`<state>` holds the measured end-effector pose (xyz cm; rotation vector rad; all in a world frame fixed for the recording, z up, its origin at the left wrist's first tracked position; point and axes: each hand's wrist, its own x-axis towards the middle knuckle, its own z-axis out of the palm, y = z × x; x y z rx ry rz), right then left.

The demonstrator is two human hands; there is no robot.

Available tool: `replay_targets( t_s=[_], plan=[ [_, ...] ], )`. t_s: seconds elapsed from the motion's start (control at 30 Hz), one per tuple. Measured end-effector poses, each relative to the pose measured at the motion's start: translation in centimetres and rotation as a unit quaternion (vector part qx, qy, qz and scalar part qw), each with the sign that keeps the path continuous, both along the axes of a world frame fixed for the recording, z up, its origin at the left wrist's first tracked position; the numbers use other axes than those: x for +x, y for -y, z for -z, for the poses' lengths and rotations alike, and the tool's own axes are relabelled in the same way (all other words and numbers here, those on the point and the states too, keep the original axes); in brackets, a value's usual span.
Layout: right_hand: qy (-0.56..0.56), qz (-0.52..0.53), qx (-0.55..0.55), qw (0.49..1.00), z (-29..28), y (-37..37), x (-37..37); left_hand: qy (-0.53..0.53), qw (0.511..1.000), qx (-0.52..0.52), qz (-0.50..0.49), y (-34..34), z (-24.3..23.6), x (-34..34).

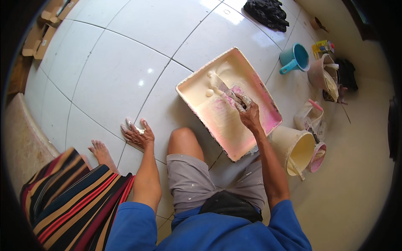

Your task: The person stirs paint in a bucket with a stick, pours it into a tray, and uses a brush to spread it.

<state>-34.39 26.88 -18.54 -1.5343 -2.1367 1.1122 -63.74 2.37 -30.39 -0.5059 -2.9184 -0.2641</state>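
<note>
My right hand (248,112) is wrapped round the handle of a paste-smeared scraper (224,87), whose blade lies in a shallow rectangular tray (204,121). Cream-coloured paste (210,93) clings to the blade's end and sits in small lumps beside it. Pink stains mark the tray's bottom and its right side. Off to the left, my left hand (139,134) is open with fingers spread, over the tiled floor; whether it rests on the tiles I cannot tell. White paste coats its fingers. It holds nothing.
Right of the tray lie a tipped cream bucket (293,146), a pink-stained pail (319,157) and a blue dipper (295,58). A black plastic bag (267,14) is at the back. Cardboard boxes (42,39) stand far left, near a person's bare foot (102,154) and striped cloth (79,201).
</note>
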Motion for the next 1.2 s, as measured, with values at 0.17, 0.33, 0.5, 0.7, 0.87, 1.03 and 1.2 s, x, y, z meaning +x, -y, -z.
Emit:
replay_targets(
  t_s=[0.17,0.33,0.5,0.7,0.87,1.03,1.2],
  plan=[
    [-0.017,0.05,0.028,0.998,0.8,2.5,0.1,-0.002,1.0,0.001,0.002,-0.3,0.2,0.6],
    [-0.016,0.031,-0.075,0.997,-0.8,4.0,0.0,0.0,1.0,0.007,-0.004,0.0,0.1,0.7],
    [-0.01,0.035,0.001,0.999,-0.9,5.5,-0.4,0.0,1.0,0.006,0.004,-0.2,0.1,0.9],
    [-0.041,0.056,-0.032,0.997,0.3,6.3,-0.7,0.0,1.0,-0.009,0.003,-0.1,0.4,0.8],
    [-0.035,-0.01,0.002,0.999,0.6,6.9,-1.3,0.006,1.0,0.002,0.001,0.0,0.3,0.8],
    [-0.067,0.08,-0.051,0.993,-0.2,6.9,-2.2,0.003,1.0,-0.012,0.0,-0.3,0.6,0.8],
    [-0.041,0.057,-0.108,0.992,-0.8,5.7,-1.2,0.009,1.0,-0.012,-0.013,0.1,0.7,0.6]
  ],
)
